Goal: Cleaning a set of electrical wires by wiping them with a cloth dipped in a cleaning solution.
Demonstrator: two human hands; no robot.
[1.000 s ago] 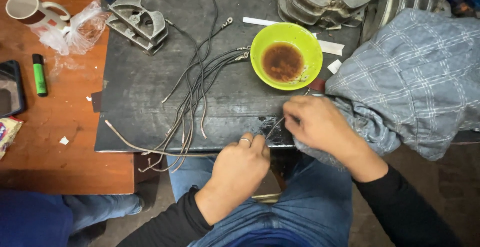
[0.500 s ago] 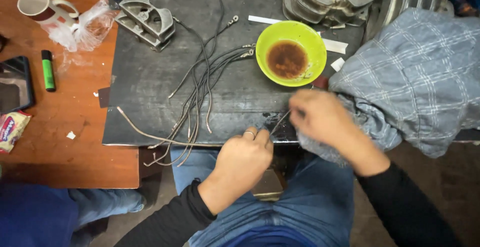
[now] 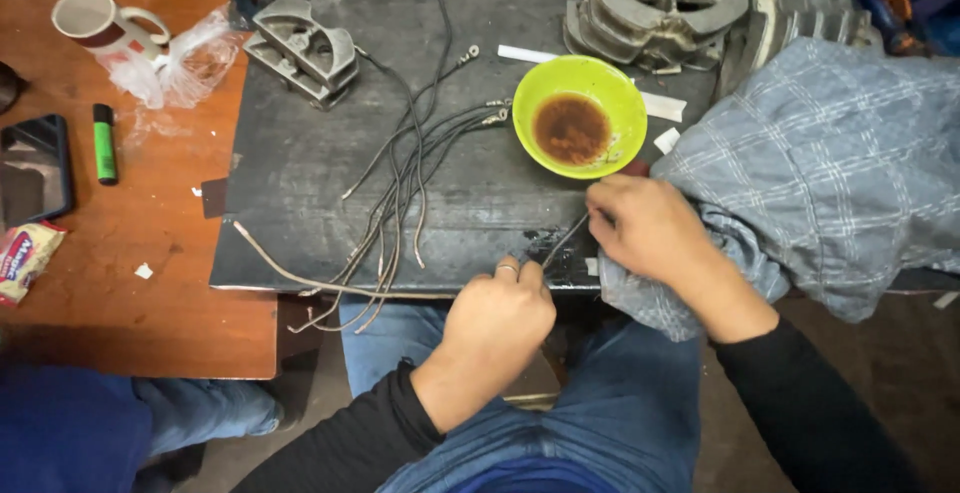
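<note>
Wire (image 3: 566,240) pinched btwn both hands at bench edge (image 3: 400,291)

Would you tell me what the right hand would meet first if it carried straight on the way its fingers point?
The right hand points up and left, so it would probably meet the green bowl of brown liquid first, though depth is hard to judge.

Packages and a screen on the wooden table

A dark phone (image 3: 35,168) lies flat near the left edge of the red-brown wooden table (image 3: 150,303), its rectangular screen black and unlit. Just below it, at the very edge of the view, sits a small snack packet (image 3: 22,258), crinkled, red and white with yellow. Farther up, a clear, crumpled plastic bag (image 3: 185,63) rests beside a mug (image 3: 100,21).
</note>
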